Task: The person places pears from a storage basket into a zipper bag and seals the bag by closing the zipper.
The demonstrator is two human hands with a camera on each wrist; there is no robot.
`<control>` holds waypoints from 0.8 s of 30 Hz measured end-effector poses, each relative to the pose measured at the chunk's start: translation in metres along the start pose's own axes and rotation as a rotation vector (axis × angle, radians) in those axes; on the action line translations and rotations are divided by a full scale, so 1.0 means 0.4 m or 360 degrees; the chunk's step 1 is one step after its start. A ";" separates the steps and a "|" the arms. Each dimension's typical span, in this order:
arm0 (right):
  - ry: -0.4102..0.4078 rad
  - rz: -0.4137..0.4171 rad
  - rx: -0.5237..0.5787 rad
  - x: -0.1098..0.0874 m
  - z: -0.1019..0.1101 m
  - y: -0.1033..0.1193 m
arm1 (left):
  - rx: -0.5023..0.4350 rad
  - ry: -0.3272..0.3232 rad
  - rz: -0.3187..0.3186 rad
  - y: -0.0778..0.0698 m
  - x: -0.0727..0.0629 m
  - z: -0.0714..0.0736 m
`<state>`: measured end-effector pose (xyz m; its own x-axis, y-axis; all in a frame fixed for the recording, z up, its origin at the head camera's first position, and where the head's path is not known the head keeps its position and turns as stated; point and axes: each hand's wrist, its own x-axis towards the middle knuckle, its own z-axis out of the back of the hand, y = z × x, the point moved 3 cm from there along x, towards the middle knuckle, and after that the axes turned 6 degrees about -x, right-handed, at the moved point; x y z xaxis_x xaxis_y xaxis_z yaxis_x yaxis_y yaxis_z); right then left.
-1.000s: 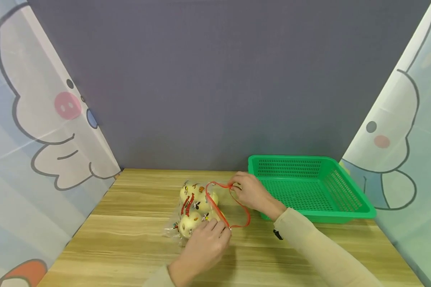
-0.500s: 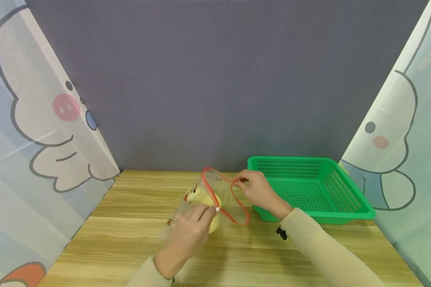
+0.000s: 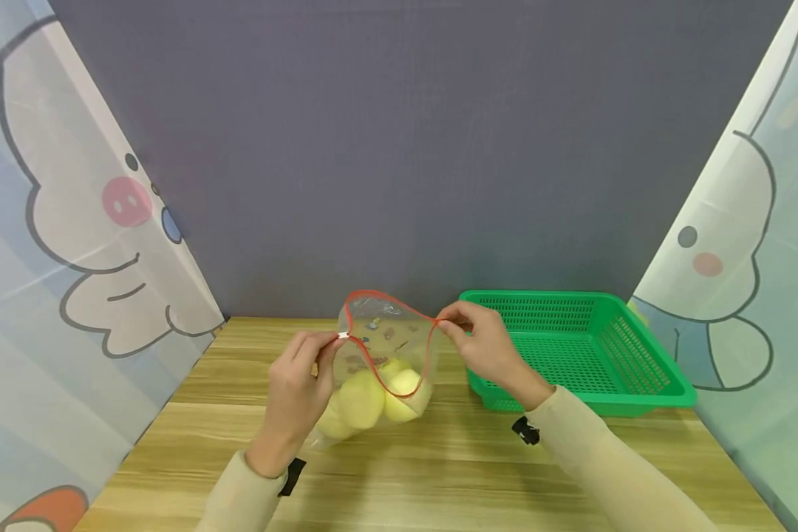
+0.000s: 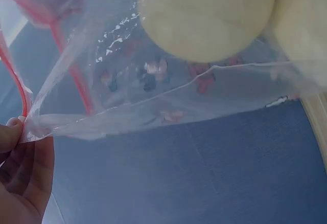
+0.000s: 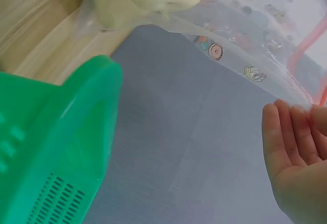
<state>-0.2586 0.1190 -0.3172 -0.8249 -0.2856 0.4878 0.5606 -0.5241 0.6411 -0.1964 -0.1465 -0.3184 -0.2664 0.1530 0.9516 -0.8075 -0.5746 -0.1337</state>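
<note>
A clear plastic zipper bag [image 3: 399,341] with a red zip edge and small printed cartoons hangs between my hands, its mouth spread wide. Several pale yellow round fruits [image 3: 362,400] lie low inside it, seen large through the film in the left wrist view. My left hand [image 3: 297,384] pinches the mouth's left corner at the white zip slider [image 3: 343,335]. At the opposite corner, thumb and fingers of my right hand [image 3: 484,347] pinch the red edge. The right wrist view shows that hand [image 5: 299,152] with its other fingers extended beside the film.
A green plastic basket [image 3: 572,405] with slotted walls stands at the right, just behind my right hand. Under everything is a wood-grain table [image 3: 439,473]. A dark grey panel [image 3: 399,148] rises at the back, with cartoon-printed curtains [image 3: 86,222] on either side.
My left hand has moved left and up with the slider corner, lifting and turning the bag so its mouth faces me. The fruits have shifted downward inside; the right hand stays near the basket.
</note>
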 end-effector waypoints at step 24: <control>-0.0289 -0.0078 0.0254 -0.041 0.108 -0.054 | -0.0602 -0.0160 0.0874 0.147 -0.006 0.025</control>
<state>-0.2539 0.1696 -0.3136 -0.8330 -0.1064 0.5429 0.5363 -0.3964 0.7452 -0.2381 -0.1886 -0.3257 -0.6553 -0.1670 0.7367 -0.7025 -0.2237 -0.6756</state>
